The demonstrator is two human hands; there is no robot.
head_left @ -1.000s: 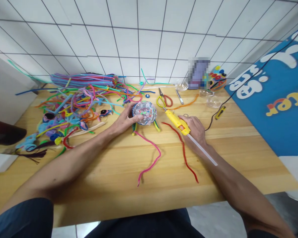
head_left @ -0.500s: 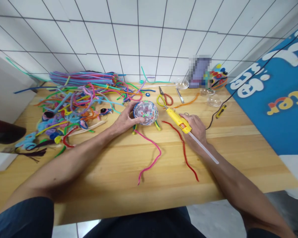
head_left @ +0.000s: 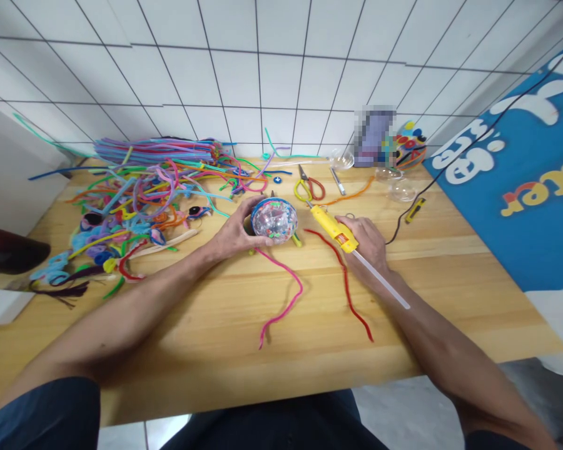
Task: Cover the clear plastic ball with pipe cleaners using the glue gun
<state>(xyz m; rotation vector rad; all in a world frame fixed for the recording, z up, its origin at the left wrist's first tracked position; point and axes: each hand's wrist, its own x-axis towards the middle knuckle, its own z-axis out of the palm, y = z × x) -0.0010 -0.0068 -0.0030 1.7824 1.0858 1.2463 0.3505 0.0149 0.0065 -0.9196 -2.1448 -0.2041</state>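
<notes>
My left hand (head_left: 241, 229) grips a clear plastic ball (head_left: 276, 220) from its left side, thumb along the lower edge. Bits of many colours show through the ball, and a blue band runs along its upper rim. Yellow-green stubs poke out beneath it. In my right hand (head_left: 366, 240) is a yellow hot glue gun (head_left: 334, 229), its nozzle pointing up and left, a short way right of the ball. A long glue stick (head_left: 383, 279) sticks out of its back. A pink pipe cleaner (head_left: 296, 294) trails below the ball, and a red pipe cleaner (head_left: 346, 284) lies under the gun.
Tangled pipe cleaners (head_left: 145, 187) and a bundle of them (head_left: 159, 150) cover the table's left side. Scissors (head_left: 308, 186), a utility knife (head_left: 338, 181) and clear plastic domes (head_left: 402, 189) lie at the back. A black cord (head_left: 443, 172) runs across the right side.
The ball has tipped in my left hand, so its clear dome now faces me more and the blue rim shows along the top. My right hand holds the glue gun nearly still.
</notes>
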